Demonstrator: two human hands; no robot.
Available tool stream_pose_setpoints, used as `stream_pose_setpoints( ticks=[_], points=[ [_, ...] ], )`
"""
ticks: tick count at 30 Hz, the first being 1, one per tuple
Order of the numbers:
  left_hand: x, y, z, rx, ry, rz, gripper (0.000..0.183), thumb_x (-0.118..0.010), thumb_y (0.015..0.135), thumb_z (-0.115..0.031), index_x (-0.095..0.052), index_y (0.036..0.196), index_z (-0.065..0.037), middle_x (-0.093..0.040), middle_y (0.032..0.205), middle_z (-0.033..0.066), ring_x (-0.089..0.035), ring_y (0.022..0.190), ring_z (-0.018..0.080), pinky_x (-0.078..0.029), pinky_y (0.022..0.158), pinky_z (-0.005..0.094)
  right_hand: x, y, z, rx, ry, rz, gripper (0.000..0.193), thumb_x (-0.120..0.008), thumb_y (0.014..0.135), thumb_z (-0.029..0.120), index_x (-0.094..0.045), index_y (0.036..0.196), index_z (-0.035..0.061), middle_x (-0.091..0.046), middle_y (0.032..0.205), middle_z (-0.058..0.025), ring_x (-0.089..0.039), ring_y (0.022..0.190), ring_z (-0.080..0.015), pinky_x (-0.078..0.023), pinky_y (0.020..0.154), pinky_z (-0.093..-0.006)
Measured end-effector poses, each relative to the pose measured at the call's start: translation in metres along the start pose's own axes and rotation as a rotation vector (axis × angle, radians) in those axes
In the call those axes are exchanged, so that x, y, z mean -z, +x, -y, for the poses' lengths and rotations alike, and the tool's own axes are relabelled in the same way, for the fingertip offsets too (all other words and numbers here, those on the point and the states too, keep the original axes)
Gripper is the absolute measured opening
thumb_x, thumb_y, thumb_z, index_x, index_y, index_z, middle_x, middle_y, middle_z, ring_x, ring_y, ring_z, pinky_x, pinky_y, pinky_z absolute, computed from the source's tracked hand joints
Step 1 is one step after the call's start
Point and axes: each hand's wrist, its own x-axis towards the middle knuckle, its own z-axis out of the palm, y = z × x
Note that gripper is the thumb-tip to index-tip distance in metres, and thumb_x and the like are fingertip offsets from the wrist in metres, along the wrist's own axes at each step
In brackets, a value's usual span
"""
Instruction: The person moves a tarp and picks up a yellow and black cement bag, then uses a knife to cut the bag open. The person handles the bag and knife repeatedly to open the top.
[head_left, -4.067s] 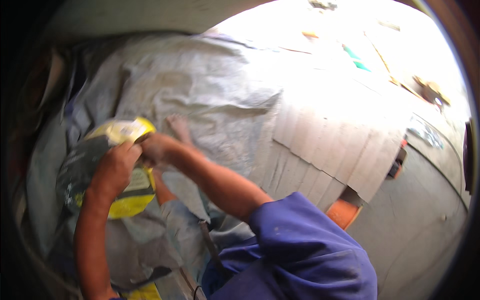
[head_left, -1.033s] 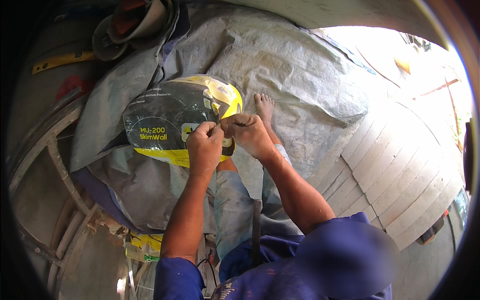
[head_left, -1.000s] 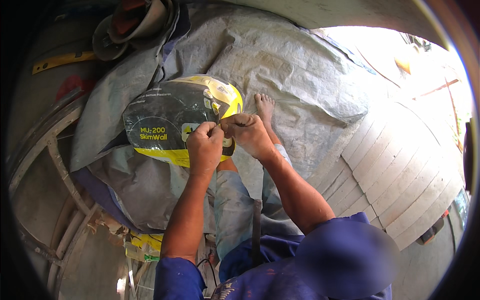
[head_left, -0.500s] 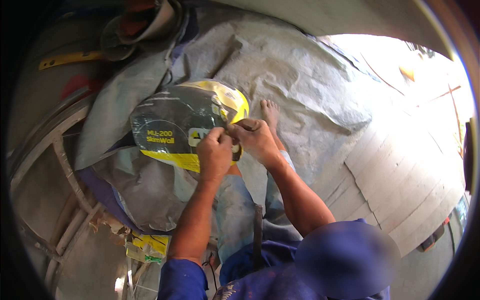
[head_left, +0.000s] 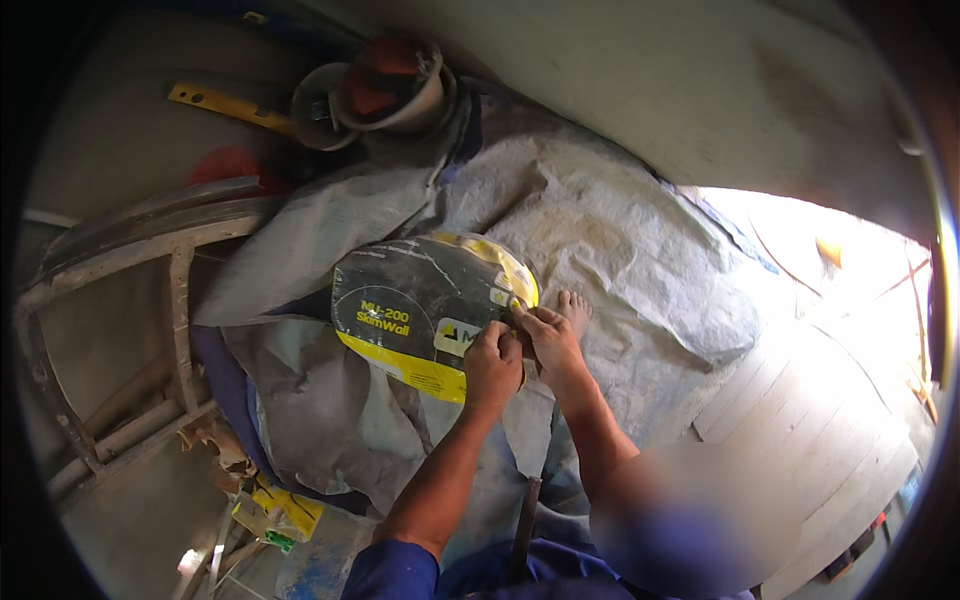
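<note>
I see L hand [head_left: 493, 362] and R hand [head_left: 548, 342] mid-frame, fingertips of both pinched tog. on the right edge of the dark-and-yellow bag [head_left: 400, 295], which lies just left of ctr on the grey sheet [head_left: 640, 255]. I'd guess heavy, soft-sided, slick film, so hold prob. best under both ends, not by the edge. Bucket [head_left: 427, 112] farther off, upper left.

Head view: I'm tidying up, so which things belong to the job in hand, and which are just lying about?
In hand:
black-and-yellow bag, its edge pinched by left hand and right hand
grey tarp, spread beneath it

Seemingly just lying about:
yellow spirit level
bucket
ladder-like frame
pale boards
</note>
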Motion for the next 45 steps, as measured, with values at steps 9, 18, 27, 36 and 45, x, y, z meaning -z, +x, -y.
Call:
stream_pose_setpoints(
  ticks=[9,18,27,36,45],
  points=[
    [0.016,0.005,-0.008,0.164,-0.207,0.194,0.018,-0.063,0.097,-0.022,-0.062,0.091,-0.005,-0.070,0.085,0.0195,-0.068,0.081,0.0417,-0.053,0.070,0.0459,0.005,0.001,0.008,-0.036,0.039,0.026,0.019,-0.064,0.100,0.021,-0.065,0.083,0.0113,-0.055,0.069,0.0023,-0.048,0.052,-0.0081,-0.035,0.042,-0.0256],
    [0.013,0.011,0.002,-0.046,-0.176,0.097,0.016,-0.062,0.097,-0.019,-0.063,0.094,-0.004,-0.069,0.085,0.0225,-0.068,0.082,0.0442,-0.053,0.068,0.0468,0.007,0.007,0.020,0.029,-0.261,0.105,0.024,-0.063,0.100,0.023,-0.064,0.084,0.0039,-0.058,0.068,-0.0021,-0.052,0.053,-0.0109,-0.039,0.048,-0.0261],
    [0.011,0.018,0.013,0.202,-0.495,0.232,0.015,-0.060,0.096,-0.017,-0.061,0.091,-0.003,-0.063,0.076,0.0104,-0.061,0.072,0.0206,-0.050,0.066,0.0354,0.051,0.055,-0.026,0.198,-0.564,-0.018,0.021,-0.059,0.099,0.027,-0.066,0.094,0.0073,-0.062,0.081,-0.0061,-0.059,0.081,-0.0232,-0.048,0.084,-0.0355],
    [0.037,-0.018,0.013,-0.118,-0.279,-0.065,0.011,-0.065,0.095,-0.013,-0.067,0.102,-0.004,-0.068,0.095,0.0110,-0.065,0.092,0.0250,-0.051,0.081,0.0404,0.047,0.047,-0.026,0.183,-0.262,0.028,0.019,-0.062,0.094,0.019,-0.068,0.086,0.0039,-0.064,0.079,-0.0052,-0.058,0.072,-0.0192,-0.047,0.071,-0.0316],
    [0.138,0.072,0.124,-0.085,0.614,-0.333,0.069,-0.074,0.089,-0.033,-0.047,0.142,0.003,-0.053,0.138,0.0260,-0.054,0.124,0.0449,-0.046,0.102,0.0530,-0.006,0.000,0.027,0.271,-1.227,-0.136,0.041,-0.071,0.089,0.038,-0.069,0.092,-0.0029,-0.069,0.076,-0.0146,-0.069,0.074,-0.0286,-0.053,0.069,-0.0383]
  ],
)
